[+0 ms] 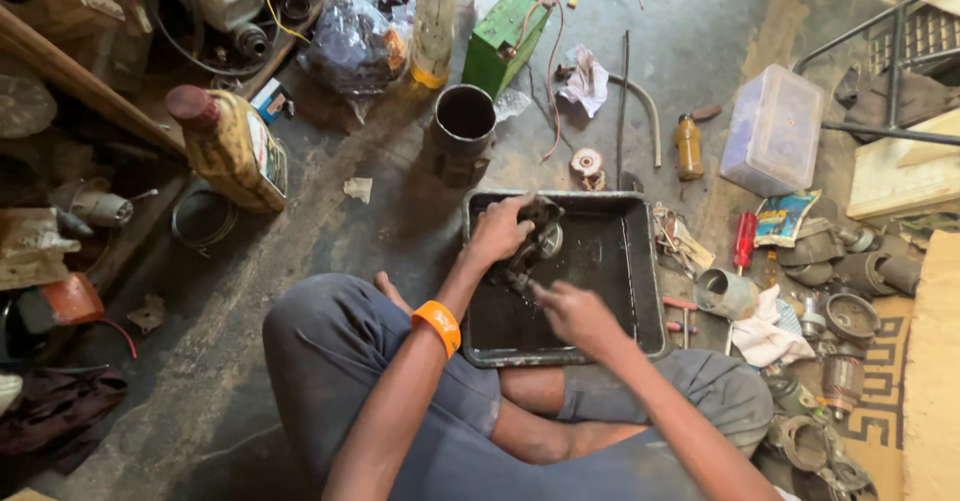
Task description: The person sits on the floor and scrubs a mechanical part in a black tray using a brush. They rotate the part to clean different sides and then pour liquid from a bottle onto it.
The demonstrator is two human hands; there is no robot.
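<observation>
**Wet part held over tray: slip risk**

Right hand (572,313) pinches the lower end of a greasy metal part (533,251); left hand (497,231) grips its top, inside the black tray (648,291). Oily fingers could let it drop and splash. Beyond, the open metal cup (465,121) could tip if knocked.

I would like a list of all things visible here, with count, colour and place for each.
Tray: one, black, floor centre.
Metal part: one, dark grey, over tray.
Can: one, dark, beyond tray.
Oil bottle: one, yellow, left.
Green box: one, top centre.
Plastic box: one, clear, right.
Small bottle: one, amber, right.
Screwdriver: one, red handle, right.
Metal housings: several, grey, far right.
Wristband: one, orange, left wrist.
Left hand: holds part.
Right hand: touches part.
</observation>
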